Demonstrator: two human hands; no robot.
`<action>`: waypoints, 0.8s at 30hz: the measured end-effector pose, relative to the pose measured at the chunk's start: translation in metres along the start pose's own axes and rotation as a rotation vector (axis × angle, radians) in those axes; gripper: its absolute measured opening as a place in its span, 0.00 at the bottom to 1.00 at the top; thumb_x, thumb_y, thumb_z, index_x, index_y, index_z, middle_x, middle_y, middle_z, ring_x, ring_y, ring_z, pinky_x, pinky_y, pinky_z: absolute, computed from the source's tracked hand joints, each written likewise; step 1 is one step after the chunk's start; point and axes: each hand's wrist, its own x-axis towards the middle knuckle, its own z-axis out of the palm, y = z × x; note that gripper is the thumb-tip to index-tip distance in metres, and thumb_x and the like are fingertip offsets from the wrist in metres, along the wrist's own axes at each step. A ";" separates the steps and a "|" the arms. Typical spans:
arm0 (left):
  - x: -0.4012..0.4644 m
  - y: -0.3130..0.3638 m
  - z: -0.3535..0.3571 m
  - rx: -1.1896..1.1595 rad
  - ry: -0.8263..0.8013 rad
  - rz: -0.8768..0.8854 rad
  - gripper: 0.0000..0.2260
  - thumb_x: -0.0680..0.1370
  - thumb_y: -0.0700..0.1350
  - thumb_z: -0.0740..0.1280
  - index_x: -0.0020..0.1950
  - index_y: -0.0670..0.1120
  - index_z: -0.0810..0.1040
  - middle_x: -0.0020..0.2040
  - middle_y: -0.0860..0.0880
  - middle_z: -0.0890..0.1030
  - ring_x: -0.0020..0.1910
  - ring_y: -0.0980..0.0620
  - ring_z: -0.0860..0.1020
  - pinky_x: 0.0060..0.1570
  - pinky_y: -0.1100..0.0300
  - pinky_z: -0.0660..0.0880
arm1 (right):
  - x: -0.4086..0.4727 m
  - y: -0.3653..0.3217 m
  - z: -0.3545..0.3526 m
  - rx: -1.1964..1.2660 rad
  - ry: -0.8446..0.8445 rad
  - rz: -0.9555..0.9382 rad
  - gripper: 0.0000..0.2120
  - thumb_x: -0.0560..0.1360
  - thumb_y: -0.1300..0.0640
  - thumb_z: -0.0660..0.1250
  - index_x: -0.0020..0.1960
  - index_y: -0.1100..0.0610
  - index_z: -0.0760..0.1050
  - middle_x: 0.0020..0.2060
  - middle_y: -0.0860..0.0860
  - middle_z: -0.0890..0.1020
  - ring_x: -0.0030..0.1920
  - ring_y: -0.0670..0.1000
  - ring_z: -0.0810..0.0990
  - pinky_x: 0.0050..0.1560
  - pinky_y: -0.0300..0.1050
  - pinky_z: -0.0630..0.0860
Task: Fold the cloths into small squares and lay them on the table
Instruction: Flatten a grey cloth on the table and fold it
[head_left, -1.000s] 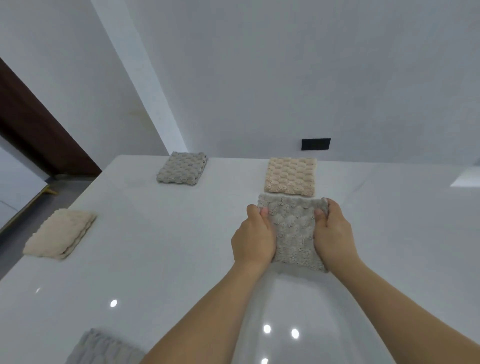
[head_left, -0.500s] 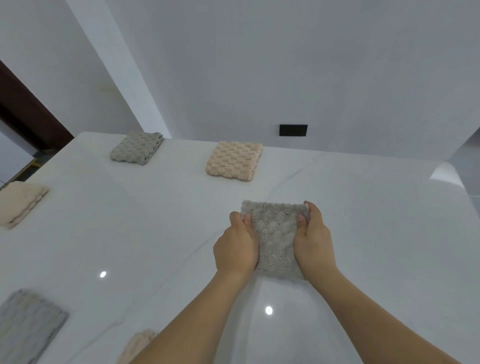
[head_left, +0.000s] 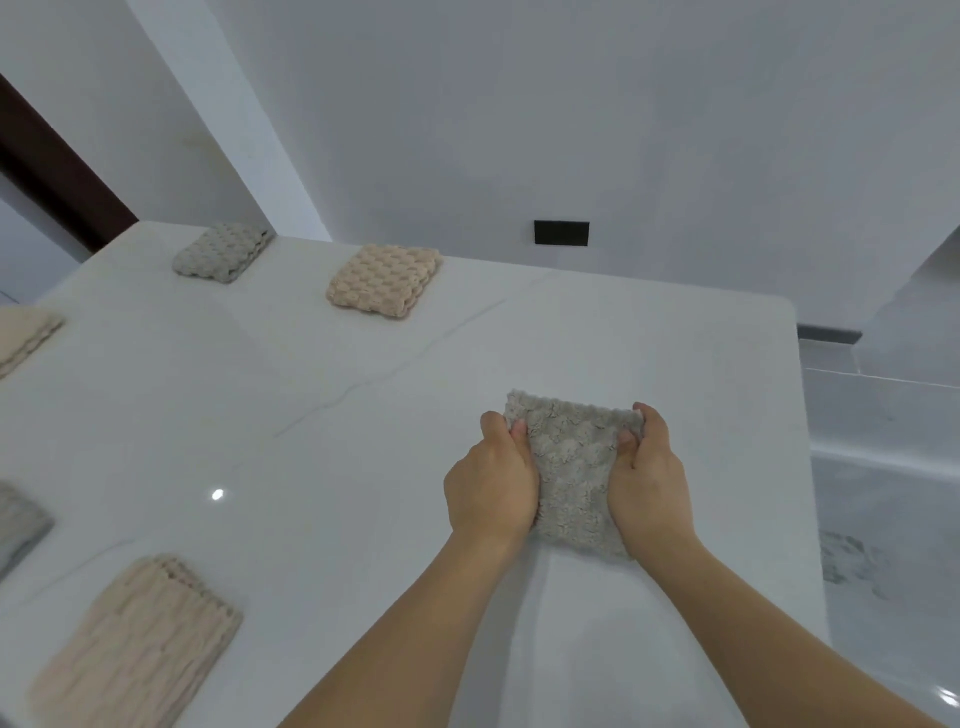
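Both hands are wrapped around a folded grey cloth (head_left: 569, 478): the left hand (head_left: 491, 486) grips its left edge with the thumb curled over the top face, and the right hand (head_left: 652, 478) does the same on the right edge. The cloth sits between them over the white table (head_left: 337, 441), near its right side; can't tell if it's touching the surface or held just above.

Left of the left hand and nearer the person lies a beige folded cloth (head_left: 137, 647). Farther out, up and left of the hands, there's a peach folded cloth (head_left: 384, 280), and beyond that a grey folded cloth (head_left: 221, 252) at the far corner.
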 end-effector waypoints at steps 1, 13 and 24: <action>-0.003 0.007 0.005 -0.002 0.005 -0.010 0.14 0.84 0.54 0.45 0.48 0.46 0.63 0.31 0.52 0.74 0.30 0.47 0.74 0.31 0.55 0.65 | 0.002 0.004 -0.008 -0.012 -0.003 0.002 0.20 0.83 0.54 0.50 0.74 0.49 0.57 0.59 0.56 0.77 0.57 0.59 0.76 0.56 0.52 0.73; -0.040 0.087 0.063 0.091 0.036 -0.041 0.14 0.84 0.54 0.46 0.47 0.47 0.62 0.29 0.54 0.71 0.30 0.47 0.72 0.29 0.55 0.62 | 0.021 0.063 -0.094 -0.302 0.064 -0.183 0.21 0.80 0.61 0.54 0.73 0.58 0.62 0.36 0.50 0.71 0.43 0.58 0.73 0.48 0.53 0.71; -0.049 0.120 0.098 0.205 0.217 -0.051 0.16 0.83 0.52 0.51 0.43 0.45 0.69 0.31 0.50 0.73 0.25 0.47 0.71 0.25 0.59 0.59 | 0.050 0.106 -0.130 -0.387 0.070 -0.330 0.20 0.77 0.62 0.59 0.68 0.58 0.70 0.34 0.48 0.75 0.45 0.54 0.68 0.55 0.52 0.65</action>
